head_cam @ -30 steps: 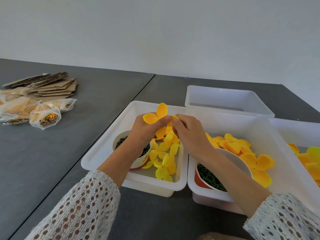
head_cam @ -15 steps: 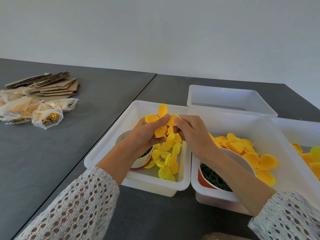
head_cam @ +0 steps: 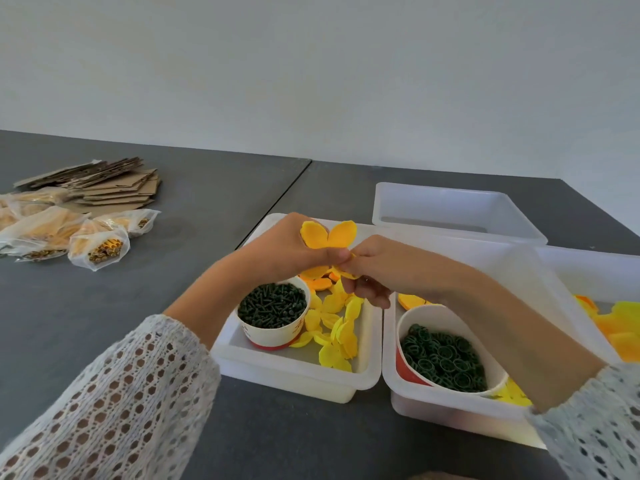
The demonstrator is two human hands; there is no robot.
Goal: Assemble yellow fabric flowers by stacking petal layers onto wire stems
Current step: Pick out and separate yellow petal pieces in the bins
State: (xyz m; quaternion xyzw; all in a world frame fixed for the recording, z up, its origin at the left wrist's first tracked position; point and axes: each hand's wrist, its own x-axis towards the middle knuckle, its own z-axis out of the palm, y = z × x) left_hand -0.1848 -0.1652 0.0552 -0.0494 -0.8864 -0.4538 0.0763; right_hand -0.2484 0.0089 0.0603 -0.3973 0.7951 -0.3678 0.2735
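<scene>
Orange-yellow petal layer (head_cam: 327, 235) stood raised over the white tray (head_cam: 294, 370) as I watched through the head camera: my left hand (head_cam: 289, 245) gripped it from below, while the fingers (head_cam: 349, 256) of my right hand (head_cam: 384, 268) pinched its lower petals. Beneath, loose yellow petals (head_cam: 337, 336) lay beside a paper cup of dark green pegs (head_cam: 272, 306); a second cup of green rings (head_cam: 443, 355) sat in the neighbouring tray on the grey bench (head_cam: 194, 209).
</scene>
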